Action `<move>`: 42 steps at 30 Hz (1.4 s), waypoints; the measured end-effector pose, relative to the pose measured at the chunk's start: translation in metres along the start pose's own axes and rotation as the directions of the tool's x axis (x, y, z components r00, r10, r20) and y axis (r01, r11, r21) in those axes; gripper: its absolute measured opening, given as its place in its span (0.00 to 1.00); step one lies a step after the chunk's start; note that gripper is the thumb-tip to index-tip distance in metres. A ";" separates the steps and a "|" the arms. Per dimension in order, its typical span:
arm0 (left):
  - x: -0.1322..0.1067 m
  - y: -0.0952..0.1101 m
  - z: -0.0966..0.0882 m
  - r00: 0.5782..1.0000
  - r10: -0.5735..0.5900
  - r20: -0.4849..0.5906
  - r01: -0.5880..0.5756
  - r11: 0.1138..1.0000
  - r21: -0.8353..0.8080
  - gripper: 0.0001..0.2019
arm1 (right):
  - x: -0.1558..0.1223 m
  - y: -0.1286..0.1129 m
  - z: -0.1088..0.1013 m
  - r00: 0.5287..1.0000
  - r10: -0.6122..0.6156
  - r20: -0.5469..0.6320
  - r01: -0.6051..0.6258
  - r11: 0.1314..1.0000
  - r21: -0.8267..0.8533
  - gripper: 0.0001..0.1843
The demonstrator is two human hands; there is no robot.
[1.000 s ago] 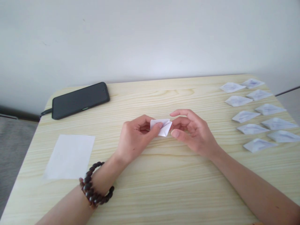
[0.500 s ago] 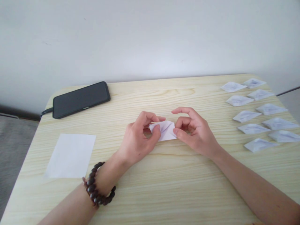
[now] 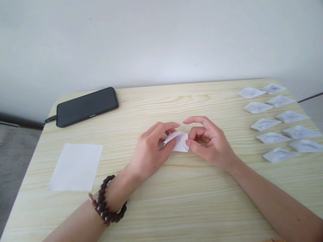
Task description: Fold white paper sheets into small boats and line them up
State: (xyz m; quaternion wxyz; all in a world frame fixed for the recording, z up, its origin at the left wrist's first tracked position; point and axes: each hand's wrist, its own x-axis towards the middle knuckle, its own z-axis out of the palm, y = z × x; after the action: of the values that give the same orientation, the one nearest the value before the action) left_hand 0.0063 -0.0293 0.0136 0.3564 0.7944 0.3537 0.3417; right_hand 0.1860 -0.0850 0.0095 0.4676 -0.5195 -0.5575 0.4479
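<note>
A small folded white paper (image 3: 181, 143) is held between my two hands over the middle of the table. My left hand (image 3: 153, 144) grips its left part, with the thumb tucked against a raised flap and the fingers partly hidden behind it. My right hand (image 3: 208, 141) pinches the right edge between the thumb and curled fingers, while its index finger stretches out above the paper. A dark beaded bracelet (image 3: 102, 201) circles my left wrist.
Several folded white paper pieces (image 3: 264, 124) lie in two columns on the right of the wooden table (image 3: 176, 201). A flat white paper sheet (image 3: 77, 167) is at the left. Behind it rests a black phone (image 3: 87, 107) with a cable plugged in. A white wall (image 3: 161, 40) borders the far edge.
The folded paper's upper flap has lifted and opened. My left thumb has slid rightward under the flap, and the left fingers have moved slightly right. My right hand has barely moved.
</note>
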 end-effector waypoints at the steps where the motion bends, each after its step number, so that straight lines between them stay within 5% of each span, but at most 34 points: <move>1: 0.000 0.001 0.000 1.000 0.021 0.004 -0.021 0.999 0.026 0.12 | 0.000 0.000 0.000 1.000 -0.001 0.013 0.001 1.000 0.007 0.23; 6: 0.000 0.001 0.001 0.997 0.082 0.013 -0.083 0.991 0.101 0.11 | 0.001 -0.001 0.001 0.998 -0.014 0.068 0.013 1.000 0.016 0.20; 10: 0.001 -0.003 0.003 1.000 0.027 0.001 -0.027 0.998 0.049 0.11 | 0.002 -0.001 0.002 0.997 -0.006 0.071 0.005 1.000 0.014 0.21; 17: 0.005 -0.011 -0.002 0.994 -0.092 0.056 0.104 0.948 -0.300 0.12 | 0.002 0.003 0.002 0.999 -0.031 -0.029 0.030 0.999 -0.037 0.16; 21: 0.006 -0.015 -0.007 0.989 -0.039 0.144 0.100 0.891 -0.443 0.17 | 0.003 0.005 0.001 0.995 -0.021 -0.101 0.022 1.000 0.010 0.10; 33: 0.006 -0.012 -0.008 0.976 0.095 0.197 -0.030 0.950 -0.310 0.19 | 0.001 0.007 0.001 0.999 -0.014 -0.032 0.011 0.996 -0.090 0.09; 42: 0.009 -0.010 -0.019 0.932 -0.035 0.360 0.235 0.817 -0.527 0.28 | 0.002 0.009 0.003 0.985 -0.110 -0.132 0.104 0.993 -0.050 0.06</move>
State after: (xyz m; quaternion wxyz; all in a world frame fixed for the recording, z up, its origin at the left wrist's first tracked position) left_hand -0.0069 -0.0111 0.0178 0.6523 0.6728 0.2282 0.2641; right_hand 0.1842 -0.0825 0.0000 0.5162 -0.5277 -0.5613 0.3742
